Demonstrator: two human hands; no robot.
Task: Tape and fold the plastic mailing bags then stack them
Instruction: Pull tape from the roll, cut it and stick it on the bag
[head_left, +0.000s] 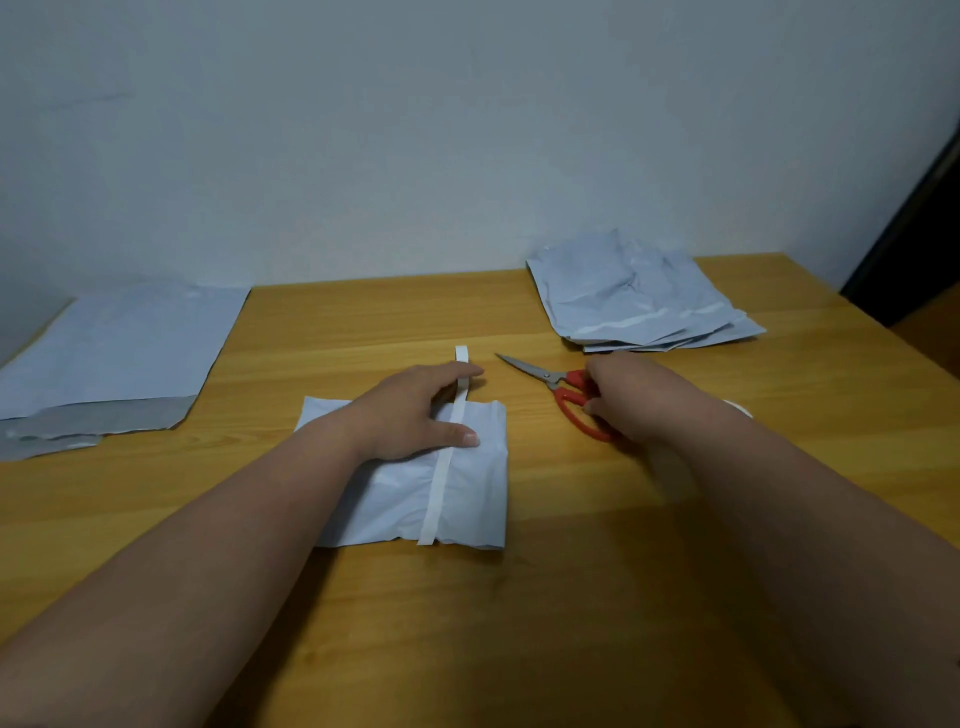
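A folded white mailing bag (467, 499) lies on the wooden table (519, 649) in front of me. A strip of white tape (441, 478) runs along it and sticks out past its far edge. My left hand (410, 410) presses flat on the bag, fingers beside the tape. My right hand (634, 400) grips the red handles of the scissors (550, 382), whose closed blades point left toward the tape end. A flat pile of unfolded bags (114, 353) lies at the left. A stack of folded bags (639, 301) sits at the back right.
A white object (740, 408), perhaps a tape roll, peeks out behind my right wrist. A pale wall rises behind the table. A dark door frame (904, 234) stands at the far right. Bare wood shows near me.
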